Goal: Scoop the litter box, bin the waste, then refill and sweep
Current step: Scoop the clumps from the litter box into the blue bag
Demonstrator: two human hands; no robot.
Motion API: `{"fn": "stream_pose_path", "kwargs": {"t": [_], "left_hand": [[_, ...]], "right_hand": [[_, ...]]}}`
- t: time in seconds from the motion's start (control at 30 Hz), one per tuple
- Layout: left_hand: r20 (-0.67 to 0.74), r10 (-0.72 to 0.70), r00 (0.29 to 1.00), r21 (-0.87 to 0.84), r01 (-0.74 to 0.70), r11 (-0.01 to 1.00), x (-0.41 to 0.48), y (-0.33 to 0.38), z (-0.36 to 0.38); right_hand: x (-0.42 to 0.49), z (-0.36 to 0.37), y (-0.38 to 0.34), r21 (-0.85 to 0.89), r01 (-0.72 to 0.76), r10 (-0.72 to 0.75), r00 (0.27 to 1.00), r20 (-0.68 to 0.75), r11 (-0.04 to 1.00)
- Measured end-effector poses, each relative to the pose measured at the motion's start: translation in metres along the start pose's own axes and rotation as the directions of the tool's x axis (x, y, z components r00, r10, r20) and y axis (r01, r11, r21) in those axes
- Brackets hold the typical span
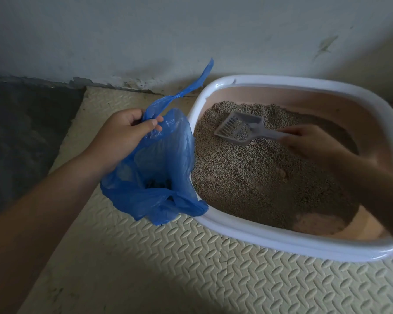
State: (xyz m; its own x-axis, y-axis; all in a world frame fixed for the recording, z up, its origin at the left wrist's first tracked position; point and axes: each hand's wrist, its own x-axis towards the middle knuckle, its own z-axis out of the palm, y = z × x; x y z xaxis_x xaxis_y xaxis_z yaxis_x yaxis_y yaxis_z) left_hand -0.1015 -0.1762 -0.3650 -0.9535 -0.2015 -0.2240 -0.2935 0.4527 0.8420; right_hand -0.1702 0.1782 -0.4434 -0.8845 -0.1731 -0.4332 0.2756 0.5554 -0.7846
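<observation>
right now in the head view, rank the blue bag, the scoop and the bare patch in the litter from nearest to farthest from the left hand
From the left hand:
1. blue bag, pinched in that hand, beside the litter box's left rim.
2. scoop, in the litter across the rim, its handle in the right hand.
3. bare patch, at the box's near right corner.

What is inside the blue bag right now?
The blue bag, held open by the left hand, shows a small dark clump at its bottom. The folds hide anything else, and what the clump is cannot be told.
</observation>
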Motion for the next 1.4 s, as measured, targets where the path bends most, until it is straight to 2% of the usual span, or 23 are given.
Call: {"fn": "stream_pose_path", "kwargs": {"t": [0.13,0.23,0.33,0.43,0.6,0.8,1.23,1.4], "left_hand": [[-0.001,0.012,1.000,0.011,-0.012,1.000,-0.001,0.001,-0.002],[-0.002,0.014,1.000,0.026,-0.014,1.000,0.000,0.002,-0.002],[-0.002,0.015,1.000,0.036,-0.015,0.999,0.000,0.001,-0.003],[-0.003,0.011,1.000,0.033,-0.011,0.999,0.000,0.000,-0.004],[-0.009,0.005,1.000,0.047,-0.005,0.999,0.002,0.001,-0.001],[0.018,-0.001,1.000,0.052,0.000,0.999,0.004,0.001,0.003],[0.006,-0.010,1.000,0.053,0.009,0.999,0.007,-0.004,0.002],[-0.008,-0.005,1.000,0.043,0.006,0.999,0.005,-0.003,0.002]], "right_hand": [[0.004,-0.035,-0.009,-0.071,-0.078,0.083,0.994,0.073,0.994],[0.012,-0.042,-0.021,-0.240,-0.048,0.049,0.999,0.001,0.970],[0.021,-0.031,-0.028,-0.258,-0.035,0.014,0.997,-0.082,0.966],[0.027,-0.011,-0.035,-0.245,-0.016,-0.014,0.993,-0.119,0.969],[0.026,0.014,-0.034,-0.174,0.094,-0.105,0.993,-0.058,0.980],[0.029,0.028,-0.015,-0.126,0.085,-0.088,0.996,-0.016,0.988],[0.040,0.016,-0.014,-0.202,0.116,-0.101,0.992,0.082,0.972],[0.034,0.024,-0.004,-0.113,0.092,-0.080,0.991,0.110,0.989]]}}
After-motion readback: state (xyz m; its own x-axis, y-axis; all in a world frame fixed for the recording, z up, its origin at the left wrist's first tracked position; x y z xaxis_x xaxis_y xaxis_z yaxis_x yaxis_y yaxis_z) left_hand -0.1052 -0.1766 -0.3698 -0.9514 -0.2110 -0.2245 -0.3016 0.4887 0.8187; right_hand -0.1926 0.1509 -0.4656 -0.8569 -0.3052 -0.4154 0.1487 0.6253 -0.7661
